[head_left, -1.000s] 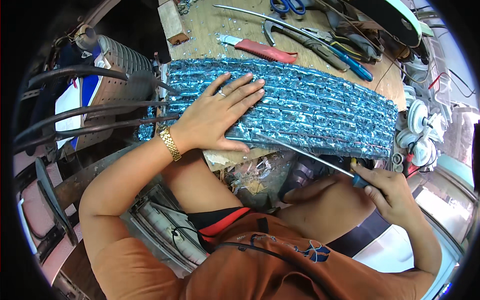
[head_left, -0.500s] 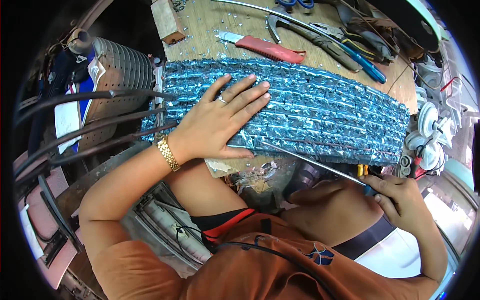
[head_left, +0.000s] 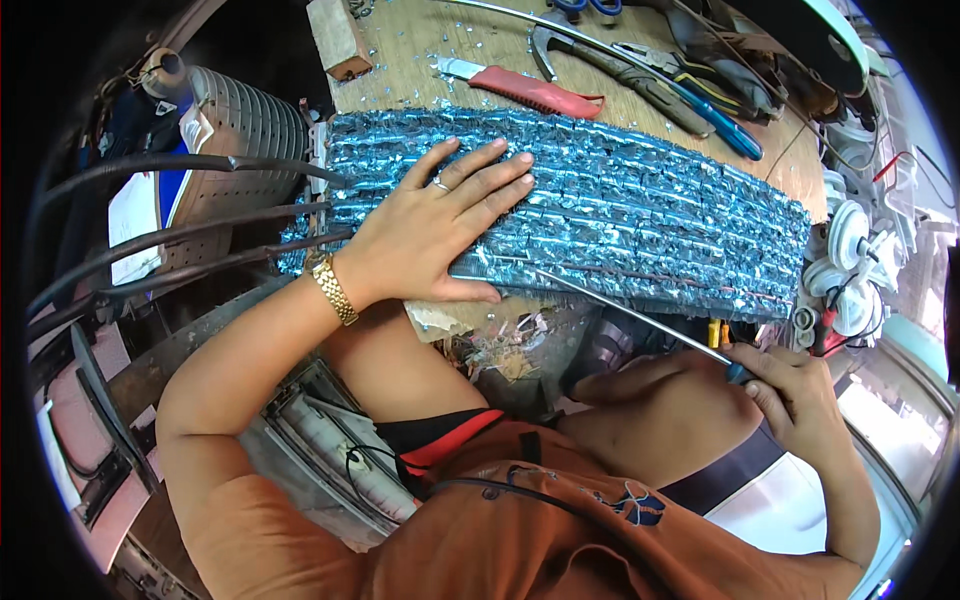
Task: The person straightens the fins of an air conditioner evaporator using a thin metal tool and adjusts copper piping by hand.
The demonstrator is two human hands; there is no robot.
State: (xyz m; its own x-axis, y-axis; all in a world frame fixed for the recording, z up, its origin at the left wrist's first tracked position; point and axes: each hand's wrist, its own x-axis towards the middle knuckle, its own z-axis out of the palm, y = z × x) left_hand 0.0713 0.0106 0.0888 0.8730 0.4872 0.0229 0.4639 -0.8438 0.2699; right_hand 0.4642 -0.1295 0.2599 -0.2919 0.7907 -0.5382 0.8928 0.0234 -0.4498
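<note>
A heat-exchanger coil [head_left: 640,220] lies across the wooden board, its blue fins crushed and ragged along several rows. My left hand [head_left: 440,230] rests flat on its left part, palm down, with fingers stretched out and thumb along the near edge. In my right hand [head_left: 785,390], the fingers wrap the blue handle of a long screwdriver [head_left: 640,323], most of the handle hidden in the palm. Its thin metal shaft slants to the far left, and its tip meets the fins on the coil's near side, just right of my left hand.
Dark pipes [head_left: 170,165] run out at the coil's left end. Behind it lie a red-handled utility knife [head_left: 540,92], a hammer [head_left: 620,72], pliers [head_left: 710,85], another blue-handled screwdriver [head_left: 735,138] and a wooden block [head_left: 338,38]. White round parts [head_left: 850,235] sit at right.
The view has shifted slightly. The screwdriver's tip sits a little farther up on the near fins, while my left hand keeps its place on the coil.
</note>
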